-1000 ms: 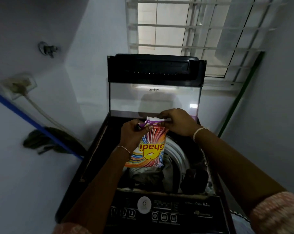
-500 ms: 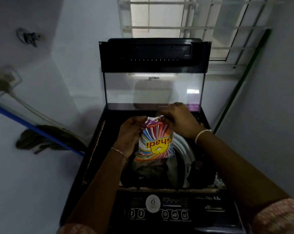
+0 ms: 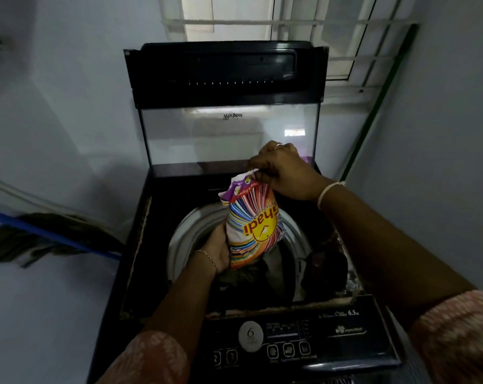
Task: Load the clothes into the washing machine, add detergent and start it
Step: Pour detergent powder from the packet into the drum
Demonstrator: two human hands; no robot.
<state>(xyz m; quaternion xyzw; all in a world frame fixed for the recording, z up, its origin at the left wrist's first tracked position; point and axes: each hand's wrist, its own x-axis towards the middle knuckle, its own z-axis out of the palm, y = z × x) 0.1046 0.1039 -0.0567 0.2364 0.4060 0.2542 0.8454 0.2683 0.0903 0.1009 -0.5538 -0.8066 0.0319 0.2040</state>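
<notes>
Head view: left hand (image 3: 219, 250) and right hand (image 3: 285, 173) grip one detergent packet (image 3: 252, 220)

1. Beyond the right hand (image 3: 284, 174), higher up, I see a window (image 3: 234, 9) behind white bars (image 3: 318, 22).
2. Right of that hand, a green pole (image 3: 376, 106) slants up the wall.
3. Well left of the left hand (image 3: 218, 252), a blue pipe (image 3: 54, 235) crosses a dark, blurred cloth (image 3: 13, 245).
4. Above the pipe, I make out a white cable (image 3: 13, 188) running along the wall.
</notes>
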